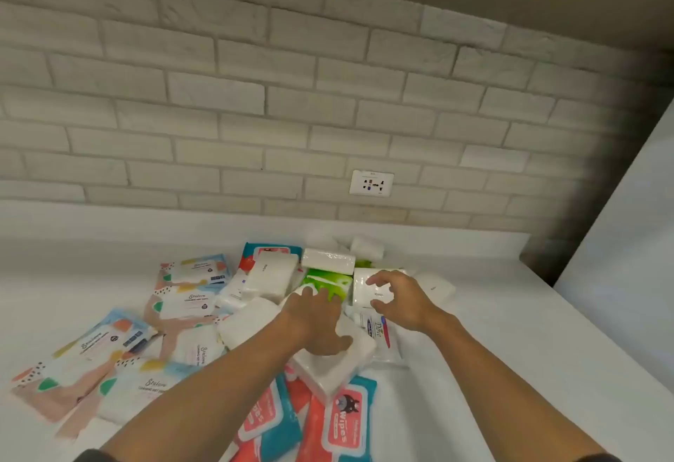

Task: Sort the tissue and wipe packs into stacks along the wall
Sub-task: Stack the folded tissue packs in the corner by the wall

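Left hand [317,319] is resting flat on green pack [328,279]; right hand [401,301] is curling over white tissue pack [363,292], grip unclear.

White counter [510,352] runs up to brick wall [255,97]. 1 messy heap of packs on it, many lying over each other.
- Left: about 5 flat patterned packs [189,301], pink, blue, green shapes, edges overlapping.
- Near edge: red and blue wipe packs [343,425].
- Middle and back: white tissue packs [270,275], 1 green pack [324,281] between them.
- Right end: 1 rounded white pack [436,286], flat on counter.
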`<action>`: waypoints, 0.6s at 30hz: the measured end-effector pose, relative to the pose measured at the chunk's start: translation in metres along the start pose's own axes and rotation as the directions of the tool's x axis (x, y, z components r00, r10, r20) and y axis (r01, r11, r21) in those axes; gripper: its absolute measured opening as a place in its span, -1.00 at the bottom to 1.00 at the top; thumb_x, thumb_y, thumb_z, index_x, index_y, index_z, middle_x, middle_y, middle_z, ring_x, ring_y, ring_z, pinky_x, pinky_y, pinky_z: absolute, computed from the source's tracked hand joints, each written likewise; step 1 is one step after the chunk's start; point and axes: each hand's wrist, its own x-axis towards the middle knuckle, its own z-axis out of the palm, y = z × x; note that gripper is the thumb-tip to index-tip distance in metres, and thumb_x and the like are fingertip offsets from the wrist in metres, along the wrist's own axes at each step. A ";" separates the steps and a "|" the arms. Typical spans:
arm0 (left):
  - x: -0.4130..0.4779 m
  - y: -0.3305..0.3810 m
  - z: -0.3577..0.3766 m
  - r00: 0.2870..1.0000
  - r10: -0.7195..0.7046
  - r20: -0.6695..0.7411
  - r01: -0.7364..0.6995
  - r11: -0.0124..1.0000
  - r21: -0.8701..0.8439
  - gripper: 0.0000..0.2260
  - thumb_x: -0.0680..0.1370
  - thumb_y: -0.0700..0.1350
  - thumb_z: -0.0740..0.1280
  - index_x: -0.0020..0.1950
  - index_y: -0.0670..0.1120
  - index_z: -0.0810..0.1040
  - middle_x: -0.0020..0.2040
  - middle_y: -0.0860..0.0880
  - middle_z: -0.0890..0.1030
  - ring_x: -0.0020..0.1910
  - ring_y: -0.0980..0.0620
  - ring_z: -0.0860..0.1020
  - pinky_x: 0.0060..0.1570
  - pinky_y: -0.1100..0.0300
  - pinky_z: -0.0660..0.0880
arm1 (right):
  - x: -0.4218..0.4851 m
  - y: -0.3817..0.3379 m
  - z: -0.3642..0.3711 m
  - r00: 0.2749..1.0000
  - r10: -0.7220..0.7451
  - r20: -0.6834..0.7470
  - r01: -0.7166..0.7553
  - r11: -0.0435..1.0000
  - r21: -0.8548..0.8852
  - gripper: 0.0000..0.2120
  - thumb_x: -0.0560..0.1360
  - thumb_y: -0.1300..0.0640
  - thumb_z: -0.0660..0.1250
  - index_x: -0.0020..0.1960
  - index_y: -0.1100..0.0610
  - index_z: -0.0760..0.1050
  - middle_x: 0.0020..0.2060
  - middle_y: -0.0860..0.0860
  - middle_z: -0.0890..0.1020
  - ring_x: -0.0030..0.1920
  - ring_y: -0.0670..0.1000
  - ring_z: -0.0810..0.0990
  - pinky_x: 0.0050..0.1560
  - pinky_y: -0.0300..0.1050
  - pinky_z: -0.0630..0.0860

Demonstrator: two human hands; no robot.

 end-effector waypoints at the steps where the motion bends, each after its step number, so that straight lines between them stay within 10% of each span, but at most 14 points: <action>1: -0.001 0.001 0.003 1.000 -0.016 0.025 0.016 1.000 0.003 -0.23 0.48 0.40 0.15 0.54 -0.03 0.15 0.52 -0.11 0.22 0.46 -0.20 0.24 0.37 -0.14 0.27 | -0.001 0.001 0.002 1.000 0.006 -0.001 -0.006 1.000 -0.009 -0.66 0.47 0.14 0.43 0.22 -0.03 0.51 0.15 -0.02 0.52 0.16 -0.01 0.50 0.22 -0.10 0.48; 18: -0.002 0.023 0.049 0.981 -0.187 0.041 0.192 0.966 -0.173 -0.08 0.27 0.40 0.40 0.44 -0.06 0.17 0.35 -0.09 0.30 0.30 -0.08 0.35 0.30 -0.01 0.38 | 0.008 0.025 0.018 0.994 0.106 0.027 -0.103 0.989 -0.105 -0.55 0.44 0.15 0.44 0.29 -0.05 0.44 0.24 0.03 0.46 0.26 0.07 0.44 0.25 -0.05 0.45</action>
